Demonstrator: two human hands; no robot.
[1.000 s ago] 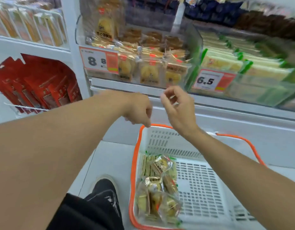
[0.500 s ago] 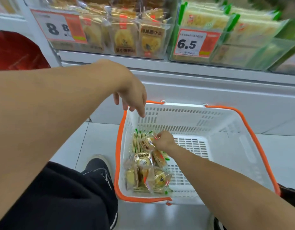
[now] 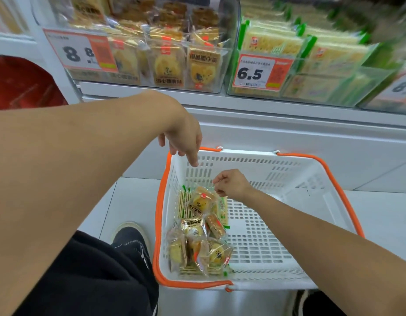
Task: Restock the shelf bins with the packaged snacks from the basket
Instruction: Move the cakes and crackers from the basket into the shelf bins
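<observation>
- One snack pack with a yellow cake inside hangs from the right hand, which pinches its top corner. It is just above the other packs.
- The other snack packs lie in a pile at the left side of the basket.
- Under them lie flat cracker packs with green edges.
- The basket is white with an orange rim and sits on the floor.
- The left hand hangs loose over the basket's far left corner. Its fingers point down and hold nothing.
- On the shelf above, a clear bin holds the same yellow cakes. Its price tag says 8.8.
- The next bin holds green-edged packs, with a 6.5 tag.
- A black shoe stands left of the basket.
</observation>
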